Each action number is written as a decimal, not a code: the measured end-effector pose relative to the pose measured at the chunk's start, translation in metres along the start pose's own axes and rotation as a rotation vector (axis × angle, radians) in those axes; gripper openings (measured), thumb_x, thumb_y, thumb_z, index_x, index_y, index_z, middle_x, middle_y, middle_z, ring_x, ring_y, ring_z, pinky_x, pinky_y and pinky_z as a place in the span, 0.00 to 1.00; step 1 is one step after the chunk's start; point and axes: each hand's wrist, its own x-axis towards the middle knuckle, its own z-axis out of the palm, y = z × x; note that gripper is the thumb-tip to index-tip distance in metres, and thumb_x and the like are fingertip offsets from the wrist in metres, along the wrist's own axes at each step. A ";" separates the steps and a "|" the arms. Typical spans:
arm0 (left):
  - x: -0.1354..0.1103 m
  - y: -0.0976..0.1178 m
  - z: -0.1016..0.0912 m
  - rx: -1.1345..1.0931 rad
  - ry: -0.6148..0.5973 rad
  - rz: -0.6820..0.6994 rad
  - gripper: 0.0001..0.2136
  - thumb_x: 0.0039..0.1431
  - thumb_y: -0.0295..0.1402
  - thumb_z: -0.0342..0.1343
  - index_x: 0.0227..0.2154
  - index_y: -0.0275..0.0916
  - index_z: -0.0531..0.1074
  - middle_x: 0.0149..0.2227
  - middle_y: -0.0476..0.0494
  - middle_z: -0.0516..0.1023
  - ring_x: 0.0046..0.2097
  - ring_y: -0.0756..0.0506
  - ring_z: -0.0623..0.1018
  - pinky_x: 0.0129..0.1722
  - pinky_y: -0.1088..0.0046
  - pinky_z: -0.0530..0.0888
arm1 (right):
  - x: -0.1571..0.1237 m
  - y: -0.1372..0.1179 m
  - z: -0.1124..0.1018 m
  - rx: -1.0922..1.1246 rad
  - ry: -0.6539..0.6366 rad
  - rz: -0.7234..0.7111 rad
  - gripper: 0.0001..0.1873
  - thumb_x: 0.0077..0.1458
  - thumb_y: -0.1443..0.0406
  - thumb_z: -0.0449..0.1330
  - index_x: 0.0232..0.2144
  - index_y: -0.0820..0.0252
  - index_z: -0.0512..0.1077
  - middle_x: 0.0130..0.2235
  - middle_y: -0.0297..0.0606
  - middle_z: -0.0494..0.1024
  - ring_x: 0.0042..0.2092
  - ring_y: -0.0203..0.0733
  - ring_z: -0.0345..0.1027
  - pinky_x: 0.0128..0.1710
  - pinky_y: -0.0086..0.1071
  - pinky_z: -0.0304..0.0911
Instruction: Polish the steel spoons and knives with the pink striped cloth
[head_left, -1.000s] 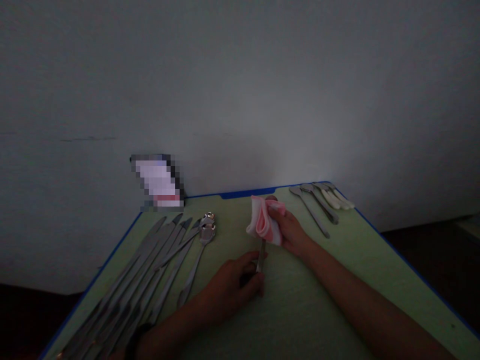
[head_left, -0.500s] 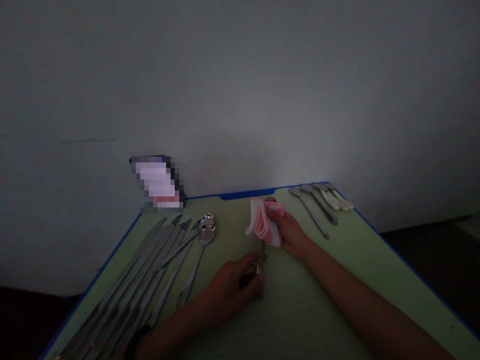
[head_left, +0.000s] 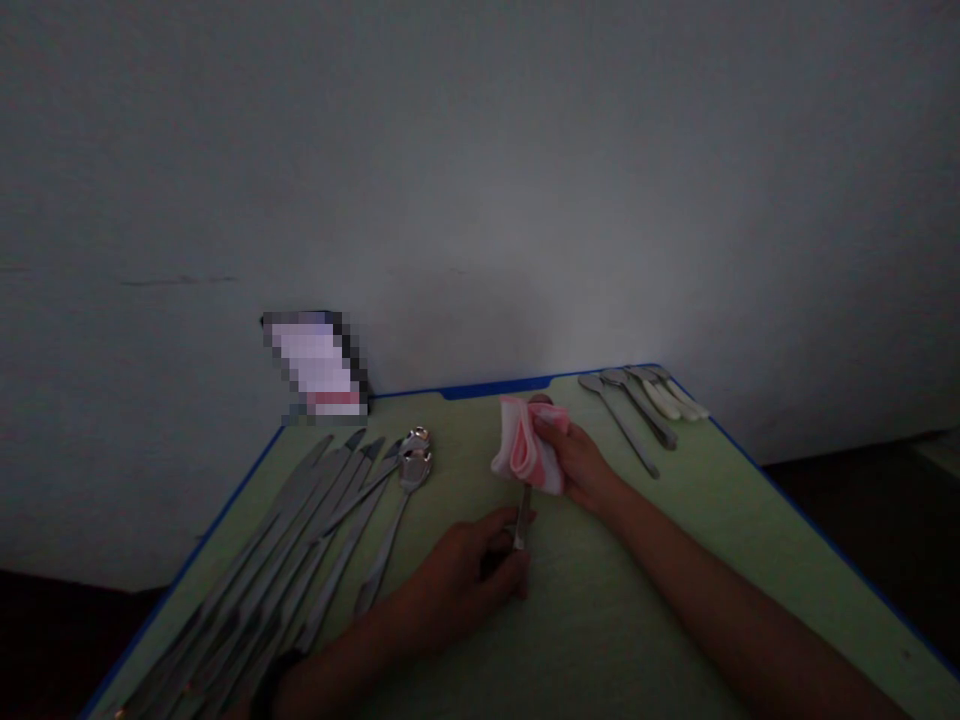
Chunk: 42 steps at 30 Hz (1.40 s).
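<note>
Near the middle of the table, my left hand [head_left: 480, 570] grips the handle end of a metal spoon [head_left: 523, 520] between thumb and fingers. A folded pink and white cloth [head_left: 521, 445] wraps the upper part of that spoon, and only a rounded tip shows beyond it. My right hand [head_left: 574, 455] is closed on the cloth from the right, thumb on top, so it clasps the spoon through the fabric. To the left of my left hand lie two shiny spoons [head_left: 415, 468] beside and partly over a row of table knives [head_left: 300, 500].
Several spoons [head_left: 619, 400], some with white handles, lie at the table's back right corner. A phone-like device [head_left: 315, 365], its screen blurred out, leans against the wall [head_left: 480, 200] at back left. The green table [head_left: 600, 620] has a blue edge.
</note>
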 end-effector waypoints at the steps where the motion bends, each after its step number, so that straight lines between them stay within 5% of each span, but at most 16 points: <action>1: 0.000 0.000 0.000 0.001 0.002 -0.004 0.11 0.60 0.32 0.46 0.45 0.37 0.64 0.27 0.52 0.74 0.27 0.52 0.71 0.26 0.79 0.64 | 0.000 0.000 0.000 -0.001 0.001 0.001 0.17 0.42 0.60 0.66 0.36 0.57 0.71 0.32 0.32 0.77 0.31 0.35 0.68 0.35 0.29 0.63; 6: 0.000 0.003 -0.001 -0.002 0.001 -0.027 0.09 0.60 0.32 0.45 0.40 0.36 0.66 0.26 0.52 0.73 0.27 0.52 0.70 0.25 0.80 0.64 | 0.000 -0.001 0.002 0.007 0.046 -0.015 0.17 0.41 0.60 0.66 0.36 0.58 0.72 0.32 0.32 0.77 0.31 0.36 0.68 0.33 0.29 0.63; 12: 0.000 0.001 -0.001 -0.012 0.008 -0.005 0.14 0.60 0.31 0.45 0.47 0.37 0.65 0.27 0.52 0.73 0.27 0.51 0.71 0.27 0.78 0.65 | 0.000 -0.003 0.006 0.020 0.218 -0.026 0.18 0.43 0.53 0.63 0.33 0.59 0.72 0.30 0.35 0.76 0.30 0.37 0.68 0.34 0.31 0.64; 26: -0.001 0.007 -0.007 0.016 -0.050 0.056 0.09 0.62 0.32 0.43 0.40 0.37 0.66 0.29 0.51 0.72 0.31 0.50 0.71 0.32 0.77 0.66 | -0.004 -0.001 0.006 -0.143 0.054 -0.129 0.14 0.46 0.56 0.62 0.33 0.59 0.72 0.30 0.32 0.75 0.30 0.35 0.65 0.33 0.29 0.60; 42: -0.001 0.003 -0.004 -0.020 -0.022 0.040 0.07 0.61 0.30 0.45 0.39 0.38 0.66 0.28 0.52 0.72 0.29 0.51 0.70 0.30 0.78 0.66 | -0.003 0.000 0.004 -0.167 0.065 -0.043 0.13 0.44 0.56 0.62 0.30 0.60 0.72 0.28 0.33 0.76 0.28 0.36 0.65 0.30 0.30 0.60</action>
